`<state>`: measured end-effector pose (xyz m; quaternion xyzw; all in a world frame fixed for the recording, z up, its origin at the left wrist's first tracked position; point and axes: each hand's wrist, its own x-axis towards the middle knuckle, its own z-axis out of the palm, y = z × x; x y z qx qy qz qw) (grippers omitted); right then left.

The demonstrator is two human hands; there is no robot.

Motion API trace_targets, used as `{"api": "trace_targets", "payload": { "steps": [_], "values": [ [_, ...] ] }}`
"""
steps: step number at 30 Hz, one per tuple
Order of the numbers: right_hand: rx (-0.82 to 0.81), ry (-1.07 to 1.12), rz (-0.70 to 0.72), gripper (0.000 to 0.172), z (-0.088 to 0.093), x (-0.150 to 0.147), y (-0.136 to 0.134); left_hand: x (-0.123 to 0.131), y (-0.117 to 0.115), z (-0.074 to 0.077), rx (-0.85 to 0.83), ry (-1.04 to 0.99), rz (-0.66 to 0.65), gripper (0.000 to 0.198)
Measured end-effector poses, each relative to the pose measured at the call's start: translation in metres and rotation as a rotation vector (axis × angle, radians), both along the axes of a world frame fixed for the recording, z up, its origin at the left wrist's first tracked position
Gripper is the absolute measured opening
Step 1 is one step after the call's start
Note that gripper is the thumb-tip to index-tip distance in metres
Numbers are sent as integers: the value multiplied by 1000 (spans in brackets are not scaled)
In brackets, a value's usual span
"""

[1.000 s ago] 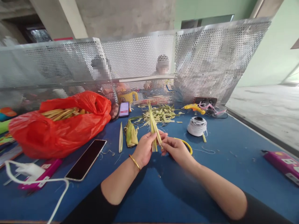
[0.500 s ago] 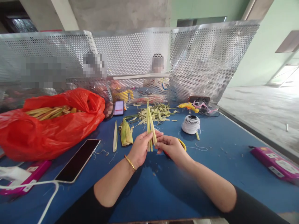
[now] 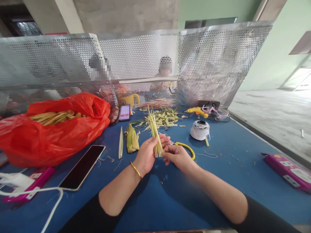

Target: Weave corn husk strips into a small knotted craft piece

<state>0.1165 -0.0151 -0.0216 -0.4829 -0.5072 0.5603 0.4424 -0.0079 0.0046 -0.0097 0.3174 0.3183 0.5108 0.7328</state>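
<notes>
My left hand (image 3: 148, 154) is closed round a small bunch of pale yellow-green plant strips (image 3: 154, 132), its thumb laid across them. The strips stand nearly upright, their pointed tips fanning out at the top. At the lower end of the bunch, the fingertips of my right hand (image 3: 178, 156) pinch the base of a strip. Partly under my right hand lies a pair of scissors with yellow handles (image 3: 189, 148). A folded green leaf piece (image 3: 132, 139) and a single long strip (image 3: 120, 142) rest left of my hands.
On the left a red plastic bag (image 3: 60, 142) holds many strips, beside a phone (image 3: 82, 166). Shredded trimmings (image 3: 165, 117) lie behind my hands. To the right are a white string spool (image 3: 200, 130), a yellow glue gun (image 3: 198, 111) and a purple power strip (image 3: 289, 171). A perforated metal screen (image 3: 143, 48) stands behind.
The strips in my left hand have tilted left and their tips have spread apart. More of the yellow-handled scissors shows beside my right hand, which still pinches the lower end.
</notes>
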Motion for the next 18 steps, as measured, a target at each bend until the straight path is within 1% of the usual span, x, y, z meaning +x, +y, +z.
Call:
{"api": "trace_targets", "payload": {
  "steps": [3, 6, 8, 9, 11, 13, 14, 15, 18],
  "values": [
    [-11, -32, -4, 13, -2, -3, 0, 1, 0, -2, -14, -9, -25, 18],
    [5, -44, 14, 15, -4, -3, 0, 1, 1, -4, -26, -17, -35, 14],
    [35, -111, 51, 18, -4, 1, 0, 0, 1, -4, -15, -30, -28, 14],
    [63, -188, 46, 22, -3, 4, 0, 0, 2, -4, 0, -28, -16, 16],
    [162, -379, -50, 29, 2, 11, 1, -1, 1, -3, 40, 22, 3, 22],
    [280, -477, -201, 28, 9, 19, 3, -2, -1, -1, 78, 120, -7, 26],
    [317, -461, -251, 28, 12, 22, 4, -2, -3, 0, 94, 174, -25, 27],
    [325, -407, -264, 30, 15, 24, 5, -2, -5, 2, 109, 224, -52, 28],
    [240, -173, -178, 43, 19, 24, 9, 1, -12, 4, 152, 333, -159, 31]
  ]
}}
